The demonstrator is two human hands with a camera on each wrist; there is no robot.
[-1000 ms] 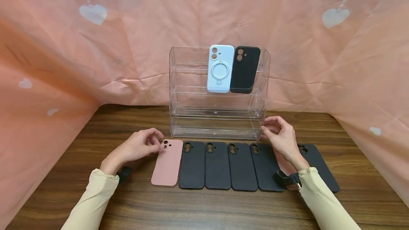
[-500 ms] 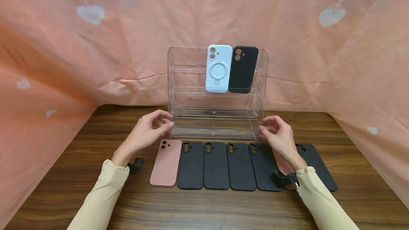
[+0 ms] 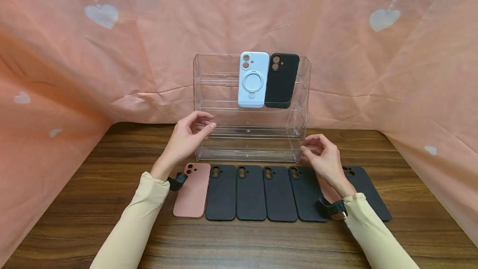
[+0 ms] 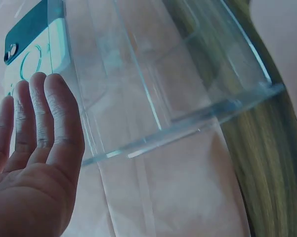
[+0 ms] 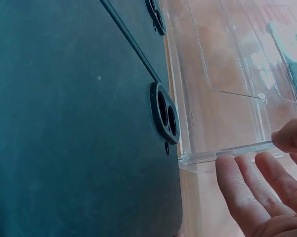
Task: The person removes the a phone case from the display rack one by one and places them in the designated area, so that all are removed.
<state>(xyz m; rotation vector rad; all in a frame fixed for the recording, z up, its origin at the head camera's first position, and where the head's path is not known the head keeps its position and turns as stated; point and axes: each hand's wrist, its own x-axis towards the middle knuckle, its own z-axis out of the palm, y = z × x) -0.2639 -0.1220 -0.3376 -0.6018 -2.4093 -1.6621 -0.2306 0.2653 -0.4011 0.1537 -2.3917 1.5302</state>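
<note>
A clear tiered display rack (image 3: 250, 152) stands on the table. A white phone case (image 3: 255, 59) with a ring and a black phone case (image 3: 282, 82) lean side by side in its top tier. My left hand (image 3: 190, 134) is raised in front of the rack's left side, fingers loosely bent and holding nothing; the left wrist view shows those fingers (image 4: 59, 113) extended. At the rack's lower right, my right hand (image 3: 325, 159) holds its side wall, thumb (image 5: 289, 136) at the edge and fingertips along the outside.
In front of the rack lies a row of phone cases: a pink case (image 3: 192, 190) at the left, several dark cases (image 3: 250, 194), another pink case (image 3: 327, 188) partly under the right wrist, and a dark case (image 3: 367, 192) at the far right. Pink cloth (image 3: 157, 53) surrounds the wooden table (image 3: 209, 244).
My left hand has risen from beside the left pink case, moving up and right to the rack's left side. My right hand stays at the rack's lower right. The cases have not moved.
</note>
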